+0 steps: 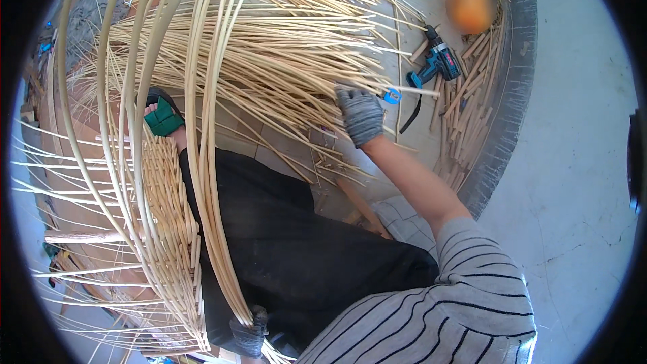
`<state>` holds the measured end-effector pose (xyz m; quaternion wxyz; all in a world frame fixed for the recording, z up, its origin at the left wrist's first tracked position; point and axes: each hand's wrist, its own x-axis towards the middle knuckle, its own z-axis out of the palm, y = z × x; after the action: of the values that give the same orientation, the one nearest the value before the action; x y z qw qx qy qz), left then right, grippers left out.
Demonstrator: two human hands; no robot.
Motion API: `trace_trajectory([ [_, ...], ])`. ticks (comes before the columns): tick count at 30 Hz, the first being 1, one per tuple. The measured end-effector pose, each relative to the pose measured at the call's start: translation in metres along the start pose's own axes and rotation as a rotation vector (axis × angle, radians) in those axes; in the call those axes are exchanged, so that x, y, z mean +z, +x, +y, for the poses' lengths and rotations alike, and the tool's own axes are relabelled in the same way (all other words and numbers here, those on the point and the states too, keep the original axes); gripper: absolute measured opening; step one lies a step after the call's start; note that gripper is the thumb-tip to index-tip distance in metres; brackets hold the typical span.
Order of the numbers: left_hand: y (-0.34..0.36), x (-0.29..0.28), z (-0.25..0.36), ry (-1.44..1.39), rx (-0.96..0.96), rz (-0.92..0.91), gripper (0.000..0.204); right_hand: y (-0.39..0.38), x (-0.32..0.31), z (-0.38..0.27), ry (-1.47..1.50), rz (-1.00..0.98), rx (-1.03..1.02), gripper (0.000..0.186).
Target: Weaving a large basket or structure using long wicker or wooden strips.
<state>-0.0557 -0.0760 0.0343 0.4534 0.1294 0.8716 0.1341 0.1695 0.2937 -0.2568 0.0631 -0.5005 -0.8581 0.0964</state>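
Stripes cover my shirt [418, 317], close up at the lower right of the frame. At the bottom middle, my gray-gloved left hand [251, 334] is wrapped round a bunch [214, 229] of long sticks that bends up to the top of the frame. Just above the middle, my right hand [362, 118] is on the ends of a big pile [263, 61]. It looks curled, but I cannot tell if it has hold of one. On the left is the woven part [167, 195]. I think that bit is done, since its sticks sit tight together. Lots of long rods [158, 34] poke out past it, loose and not woven in, so I think plenty is left to do.
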Motion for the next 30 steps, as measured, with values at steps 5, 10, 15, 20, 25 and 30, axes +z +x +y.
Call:
trace_trajectory([
  [5, -0.002, -0.001, 0.0, 0.142, 0.117, 0.007, 0.025, -0.073, -0.066, 0.088, 0.229, -0.153, 0.602, 0.02],
  [10, 0.004, -0.001, -0.001, -0.044, 0.006, -0.082, 0.023, -0.127, -0.14, 0.196, 0.974, 0.901, 1.128, 0.02],
  [15, -0.012, -0.007, 0.038, -0.002, -0.107, -0.116, 0.028, -0.084, -0.151, 0.126, 1.705, 0.869, 1.395, 0.022],
  [20, -0.034, -0.029, 0.115, 0.117, 0.126, -0.105, 0.04, -0.094, -0.186, -0.076, 2.563, -0.676, 0.523, 0.03],
  [25, -0.025, -0.03, 0.159, -0.283, 0.179, -0.168, 0.043, -0.162, -0.215, -0.237, 2.096, -1.221, -0.219, 0.025],
  [30, -0.03, -0.026, 0.16, -0.293, 0.193, -0.249, 0.066, -0.137, -0.222, -0.244, 1.313, -0.706, -0.897, 0.018],
])
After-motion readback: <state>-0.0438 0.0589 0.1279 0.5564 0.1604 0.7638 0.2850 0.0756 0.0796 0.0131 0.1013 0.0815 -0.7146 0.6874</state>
